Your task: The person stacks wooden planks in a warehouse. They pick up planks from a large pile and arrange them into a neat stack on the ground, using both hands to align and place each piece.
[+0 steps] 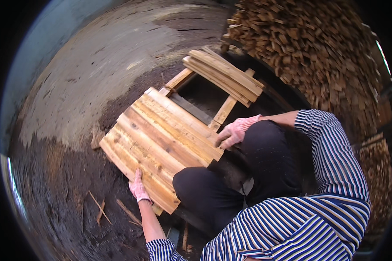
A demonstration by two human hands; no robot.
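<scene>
A layer of pale wooden boards (161, 135) lies side by side in front of me, with knots and rough patches on the surface. My left hand (138, 189), in a pink knit glove, grips the near left edge, one digit on top; the other fingers are largely hidden. At the right ends of the boards is my right hand (234, 132), also gloved in pink, with its fingers bent around the board ends. Beyond the layer, a smaller stack of narrow boards (224, 76) rests across two wooden rails (224, 112).
A large heap of cut wood pieces (309, 48) rises at the far right, with another pile (376, 174) lower down. Thin wood scraps (101, 209) litter the dark ground at left. My bent knees (204, 187) are close against the boards. A pale wall (52, 37) stands far left.
</scene>
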